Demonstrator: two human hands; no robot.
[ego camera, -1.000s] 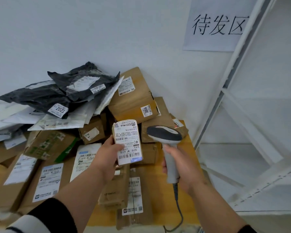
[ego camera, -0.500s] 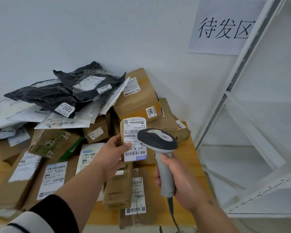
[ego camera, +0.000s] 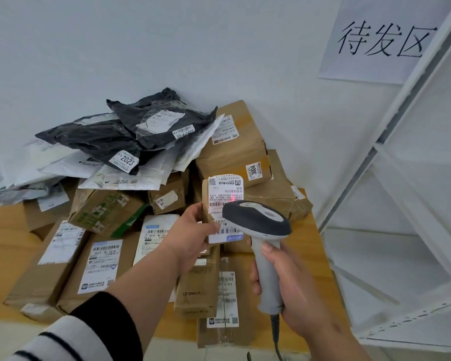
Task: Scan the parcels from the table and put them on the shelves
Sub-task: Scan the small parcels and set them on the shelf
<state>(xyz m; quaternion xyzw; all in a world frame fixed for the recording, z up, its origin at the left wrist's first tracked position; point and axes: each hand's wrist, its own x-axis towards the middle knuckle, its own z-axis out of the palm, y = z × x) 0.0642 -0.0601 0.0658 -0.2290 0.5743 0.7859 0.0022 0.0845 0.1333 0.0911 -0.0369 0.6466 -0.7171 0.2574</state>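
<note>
My left hand [ego camera: 193,237] grips a small brown parcel [ego camera: 220,190] with a white shipping label, held upright over the table. My right hand [ego camera: 284,290] grips the handle of a grey barcode scanner [ego camera: 255,222], whose head sits just in front of the label's lower part. A red scan light falls on the label's barcodes. Under and behind them a heap of parcels [ego camera: 235,149] covers the wooden table [ego camera: 5,246]: brown boxes, white mailers and black bags [ego camera: 141,128].
White metal shelves [ego camera: 406,217] stand at the right, close to the table's edge. A paper sign [ego camera: 380,40] hangs on the white wall above. The scanner's cable hangs down below my right hand.
The scanner moved left and closer to the parcel, now overlapping its label. A red scan light appeared on the label. My left hand kept hold of the parcel.
</note>
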